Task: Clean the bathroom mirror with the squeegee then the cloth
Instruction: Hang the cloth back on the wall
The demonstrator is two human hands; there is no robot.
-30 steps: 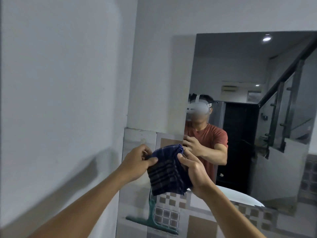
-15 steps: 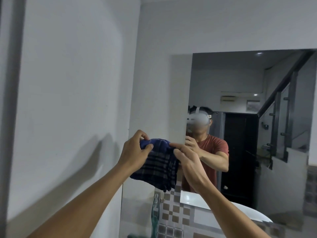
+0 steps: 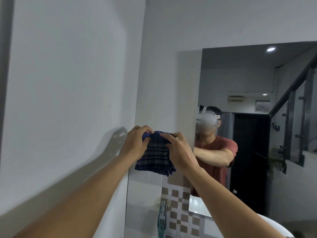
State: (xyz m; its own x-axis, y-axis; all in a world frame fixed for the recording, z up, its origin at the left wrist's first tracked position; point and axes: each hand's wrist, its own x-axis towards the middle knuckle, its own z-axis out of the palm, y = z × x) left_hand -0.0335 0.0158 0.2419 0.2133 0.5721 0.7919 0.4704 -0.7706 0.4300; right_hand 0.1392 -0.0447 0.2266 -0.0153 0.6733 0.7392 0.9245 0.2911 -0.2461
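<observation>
A folded dark blue checked cloth [image 3: 155, 157] hangs in front of the wall, just left of the mirror [image 3: 248, 79]. My left hand [image 3: 135, 143] grips its upper left corner and my right hand [image 3: 178, 148] grips its upper right edge, both at about chest height. The mirror covers the right part of the wall and reflects me with my arms stretched out. The green squeegee [image 3: 161, 222] stands upright below the cloth against the tiled wall, with only its handle showing.
A plain white side wall [image 3: 68, 83] fills the left. Brown-and-white checked tiles [image 3: 178, 213] run under the mirror. A white basin rim [image 3: 274, 225] shows at the bottom right. The mirror reflects a dark doorway and a stair railing.
Both hands have lifted the cloth higher and brought it together near the mirror's left edge. The view has tilted upward, so less of the squeegee shows.
</observation>
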